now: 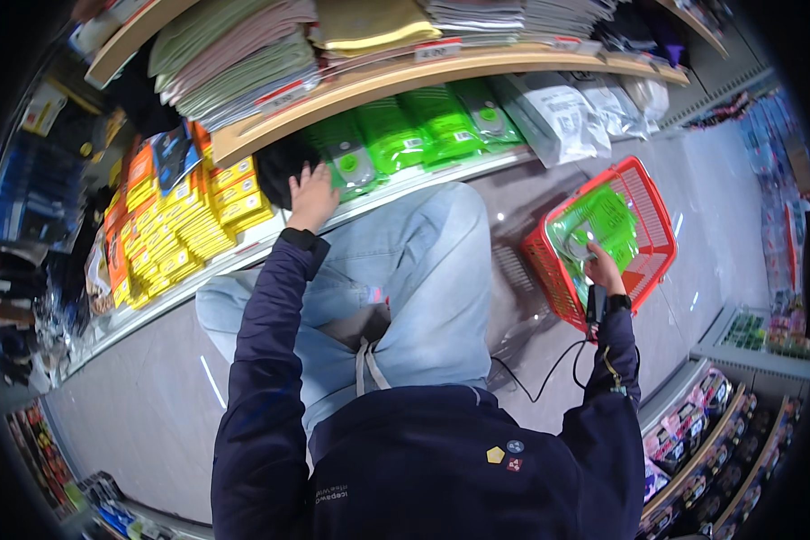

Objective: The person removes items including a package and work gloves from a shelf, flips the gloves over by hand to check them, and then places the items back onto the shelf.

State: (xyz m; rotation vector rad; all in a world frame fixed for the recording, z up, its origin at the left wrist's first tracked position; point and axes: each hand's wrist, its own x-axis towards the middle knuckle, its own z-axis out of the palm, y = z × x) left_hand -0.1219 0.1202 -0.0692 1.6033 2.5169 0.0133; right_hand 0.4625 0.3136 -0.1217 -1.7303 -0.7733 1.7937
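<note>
My left hand (314, 197) is over the bottom shelf with its fingers spread. It lies at the edge of a dark, soft-looking item (280, 169), beside a green plastic packet (354, 165) with a clear window. I cannot tell whether it presses on either one. My right hand (603, 268) is at the near side of a red plastic shopping basket (650, 202) on the floor. Its thumb and fingers pinch the edge of a green and clear packet (574, 233) inside. Other green packets (611, 212) lie in the basket with it.
Yellow boxes (182, 236) are stacked left on the shelf; more green packets (439, 128) and clear-bagged goods (560, 118) sit right. Folded cloths (239, 61) fill the wooden shelf (378, 84) above. My crossed legs (439, 270) border the shelf. A black cable (536, 388) trails near my right sleeve.
</note>
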